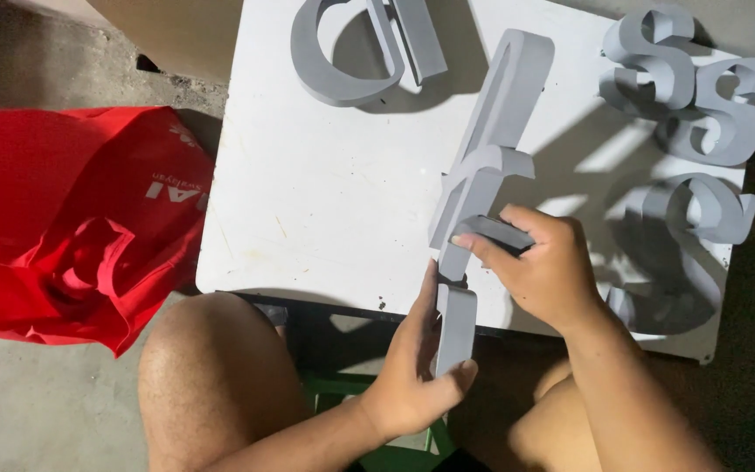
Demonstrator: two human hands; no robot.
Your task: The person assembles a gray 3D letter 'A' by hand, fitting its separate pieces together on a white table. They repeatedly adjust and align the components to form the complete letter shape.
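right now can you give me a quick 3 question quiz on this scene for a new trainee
1. True or false: the left hand grips the lower end of the long grey letter.
2. Which lies on the floor left of the white board? A) a red bag B) a blue bucket C) a green box
3. Fill in: the right hand presses a small dark ___ against the letter's crossbar.

Key
1. True
2. A, the red bag
3. block; what kind it is cannot be told.

Grey concrete floor, white board under hard light
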